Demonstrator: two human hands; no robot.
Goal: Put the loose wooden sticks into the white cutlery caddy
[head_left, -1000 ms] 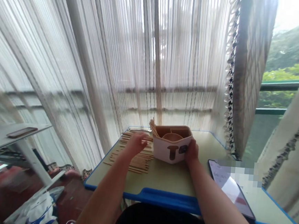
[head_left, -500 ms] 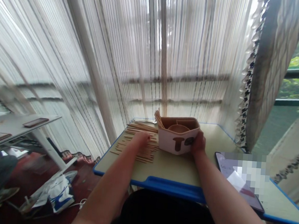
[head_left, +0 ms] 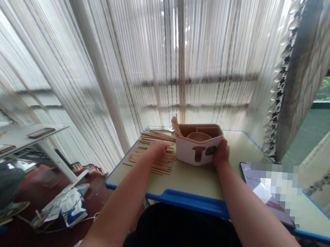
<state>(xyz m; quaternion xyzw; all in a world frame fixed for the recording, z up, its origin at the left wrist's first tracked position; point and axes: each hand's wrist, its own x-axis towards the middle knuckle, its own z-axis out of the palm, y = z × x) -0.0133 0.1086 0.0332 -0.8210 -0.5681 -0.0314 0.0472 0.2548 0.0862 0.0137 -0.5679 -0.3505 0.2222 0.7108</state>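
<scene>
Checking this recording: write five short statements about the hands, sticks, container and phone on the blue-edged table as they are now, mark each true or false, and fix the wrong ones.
1. The right hand holds the right end of the pale container. True.
2. All the sticks are inside the container. False: many loose sticks lie on the table.
3. Some upright sticks lean at the container's left corner, rising above its rim. True.
4. The left hand is inside the container. False: the left hand is outside it, at the loose sticks.
5. The phone lies to the right of the container. True.
</scene>
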